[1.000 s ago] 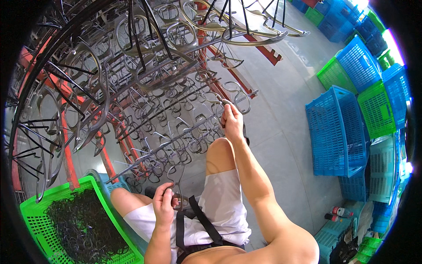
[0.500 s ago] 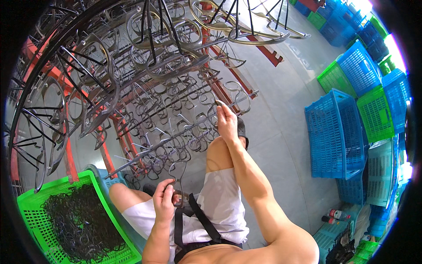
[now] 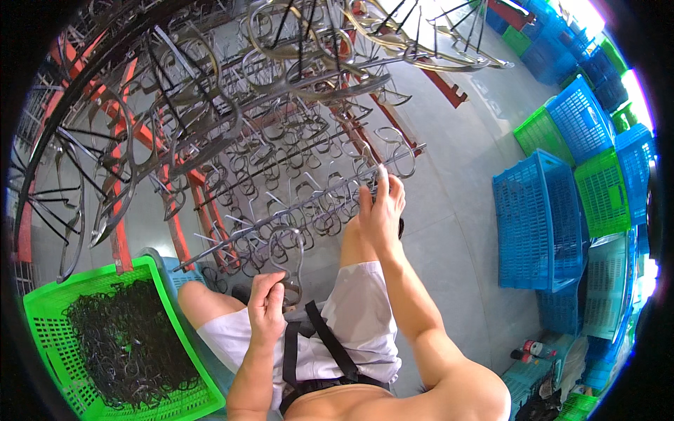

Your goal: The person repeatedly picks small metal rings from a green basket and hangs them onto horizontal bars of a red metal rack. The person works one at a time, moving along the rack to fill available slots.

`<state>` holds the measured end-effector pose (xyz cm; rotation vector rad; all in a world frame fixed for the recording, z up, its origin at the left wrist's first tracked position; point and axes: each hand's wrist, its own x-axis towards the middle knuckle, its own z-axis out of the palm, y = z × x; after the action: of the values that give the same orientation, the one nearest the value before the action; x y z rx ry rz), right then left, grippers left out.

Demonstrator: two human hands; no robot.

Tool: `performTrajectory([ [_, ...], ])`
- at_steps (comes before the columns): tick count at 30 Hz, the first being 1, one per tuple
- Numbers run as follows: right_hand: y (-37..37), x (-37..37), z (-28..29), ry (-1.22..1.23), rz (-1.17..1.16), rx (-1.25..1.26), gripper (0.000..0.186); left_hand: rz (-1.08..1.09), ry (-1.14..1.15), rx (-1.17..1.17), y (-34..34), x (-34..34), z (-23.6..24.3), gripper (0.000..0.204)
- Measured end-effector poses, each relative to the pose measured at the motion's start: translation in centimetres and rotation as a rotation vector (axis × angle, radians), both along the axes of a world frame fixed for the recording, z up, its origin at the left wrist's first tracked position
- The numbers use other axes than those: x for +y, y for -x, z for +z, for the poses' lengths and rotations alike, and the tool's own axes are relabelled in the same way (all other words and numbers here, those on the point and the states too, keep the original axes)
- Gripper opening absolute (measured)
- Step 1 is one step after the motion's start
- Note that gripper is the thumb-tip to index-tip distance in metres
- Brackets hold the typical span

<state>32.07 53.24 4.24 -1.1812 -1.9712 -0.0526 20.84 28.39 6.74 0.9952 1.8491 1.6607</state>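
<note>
My left hand (image 3: 268, 309) is closed on a curved silver metal piece (image 3: 298, 252), low before my lap, beside the near end of the hanging rows. My right hand (image 3: 382, 210) is farther forward, fingers apart and raised at a long grey rod (image 3: 421, 148) hung with many looped metal pieces; whether its fingertips touch one is unclear. Above and to the left, larger metal parts with black prongs (image 3: 281, 91) crowd the rack. Red steel rails (image 3: 119, 249) support the rows.
A green basket (image 3: 151, 277) heaped with dark curved parts (image 3: 126, 344) stands at my lower left. Blue crates (image 3: 533, 224) and green crates (image 3: 600, 200) are stacked along the right, with bottles (image 3: 537, 351) low among them. Grey floor (image 3: 456, 175) lies between rack and crates.
My right hand has gone from pinched to spread fingers and shifted slightly right. My left hand still holds the metal piece, a little higher in view. The whole view has shifted slightly.
</note>
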Motion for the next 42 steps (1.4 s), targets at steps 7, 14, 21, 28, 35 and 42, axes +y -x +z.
performTrajectory([
  [7,0.2,-15.1,2.9,1.053,0.717,0.52,0.037,0.105,-0.032,-0.022,-2.2,2.0,0.0,0.023],
  [14,3.0,-8.5,0.4,0.888,0.389,1.006,0.027,0.172,-0.052,-0.681,-1.4,0.3,-1.8,0.049],
  [21,7.9,-1.6,-3.1,0.863,0.197,1.302,0.023,0.263,-0.083,-0.791,0.9,-1.0,-2.3,0.025],
  [28,7.4,-0.7,-3.9,1.02,0.269,1.411,0.02,0.291,0.146,-0.649,2.1,-1.2,-1.0,0.037],
  [35,7.1,-0.4,-4.0,1.045,0.327,1.404,0.02,0.267,0.041,-0.803,2.2,-1.5,-2.2,0.021],
  [42,7.6,-1.7,-4.1,0.921,0.365,1.078,0.022,0.117,-0.073,-0.721,2.0,-1.7,-2.9,0.032],
])
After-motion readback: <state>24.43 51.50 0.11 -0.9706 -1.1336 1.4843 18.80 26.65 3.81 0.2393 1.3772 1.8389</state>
